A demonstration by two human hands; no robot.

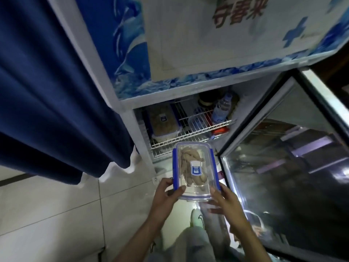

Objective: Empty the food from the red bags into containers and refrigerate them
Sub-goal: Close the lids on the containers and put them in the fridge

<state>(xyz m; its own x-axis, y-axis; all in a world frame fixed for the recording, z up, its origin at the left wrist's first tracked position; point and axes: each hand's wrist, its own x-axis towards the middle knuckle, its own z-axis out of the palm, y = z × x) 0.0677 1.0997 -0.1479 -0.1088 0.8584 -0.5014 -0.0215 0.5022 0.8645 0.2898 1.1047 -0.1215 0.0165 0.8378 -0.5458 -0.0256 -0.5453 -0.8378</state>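
Observation:
A clear plastic container [195, 171] with a blue-clipped lid holds pale brown food. I hold it level in front of the open fridge [130, 118], just below its wire shelf [188, 136]. My left hand [167, 193] grips the near left corner, thumb on the lid. My right hand [224, 200] grips the near right corner. On the shelf's left lies another lidded container [163, 122] full of food. No red bag is in sight.
A water bottle [221, 109], a dark jar and a small clear tub stand on the shelf's right half. The glass fridge door [283, 157] hangs open at right. A dark blue curtain [56, 91] hangs at left. Below are pale floor tiles and my shoe.

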